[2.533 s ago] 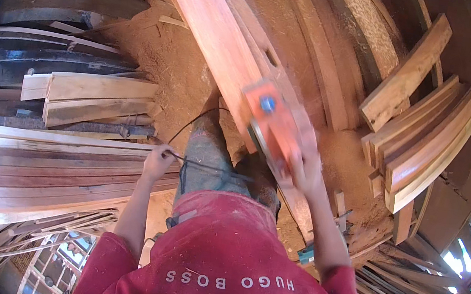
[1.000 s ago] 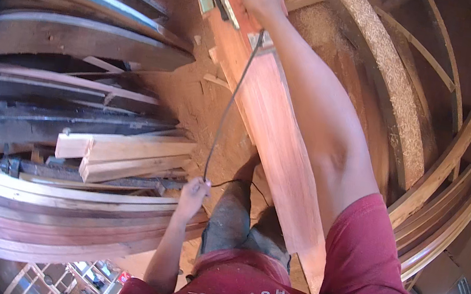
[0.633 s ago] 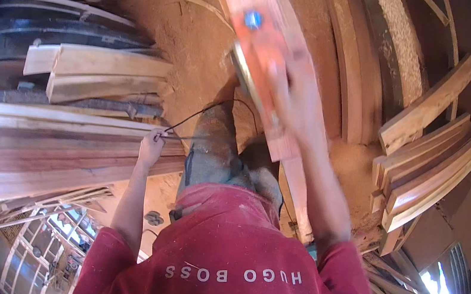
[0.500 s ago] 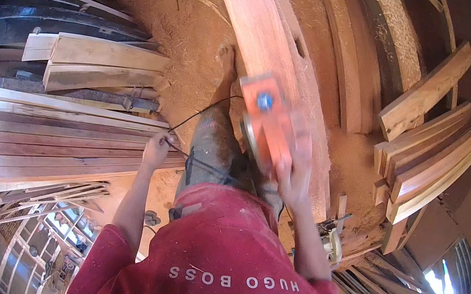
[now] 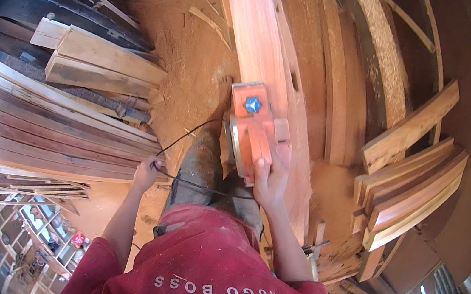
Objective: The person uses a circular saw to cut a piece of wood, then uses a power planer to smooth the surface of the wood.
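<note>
An orange electric planer (image 5: 259, 140) with a blue star-shaped knob at its front rests on a long reddish wooden board (image 5: 262, 42). My right hand (image 5: 270, 182) is wrapped round the planer's rear handle, the thumb lying on top of it. Off to the left, my left hand (image 5: 146, 174) is closed round a black power cord (image 5: 192, 131). The cord loops from the planer's side to that hand, then runs back across my thighs. Beneath the reddish board lies a second thick plank (image 5: 298, 174) with a dark slot in it.
Stacked long boards (image 5: 51, 133) fill the left, with short light offcuts (image 5: 109, 60) above them. On the right stand several curved wooden pieces (image 5: 416, 190) in a pile. Sawdust (image 5: 195, 45) covers the ground around the board.
The planer and my right hand show lower and slightly left, now in sharper focus. My left hand still grips the cord, a little lower in view. The whole scene has shifted as the head turned.
</note>
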A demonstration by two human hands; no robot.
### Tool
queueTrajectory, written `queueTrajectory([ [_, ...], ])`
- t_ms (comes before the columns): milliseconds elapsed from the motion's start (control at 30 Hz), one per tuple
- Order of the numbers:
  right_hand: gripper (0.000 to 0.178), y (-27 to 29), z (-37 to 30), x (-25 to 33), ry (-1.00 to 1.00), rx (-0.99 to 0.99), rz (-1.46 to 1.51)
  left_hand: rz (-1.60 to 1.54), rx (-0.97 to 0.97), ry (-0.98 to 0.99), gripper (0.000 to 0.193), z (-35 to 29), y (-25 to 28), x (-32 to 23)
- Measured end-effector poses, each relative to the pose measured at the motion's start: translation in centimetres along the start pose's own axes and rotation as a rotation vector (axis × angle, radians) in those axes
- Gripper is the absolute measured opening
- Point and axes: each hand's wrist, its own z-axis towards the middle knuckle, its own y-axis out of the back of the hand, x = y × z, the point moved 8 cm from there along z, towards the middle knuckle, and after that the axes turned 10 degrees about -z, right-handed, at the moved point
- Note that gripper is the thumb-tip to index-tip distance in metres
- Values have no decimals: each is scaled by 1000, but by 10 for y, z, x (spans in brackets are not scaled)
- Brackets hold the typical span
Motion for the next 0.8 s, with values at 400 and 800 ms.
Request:
queueTrajectory([
  [400, 64, -23, 393, 209, 207, -152, -44, -477, 32, -8, 17, 98, 21, -91],
  [800, 63, -11, 232, 117, 166, -133, 68, -54, 124, -131, 41, 94, -4, -27],
])
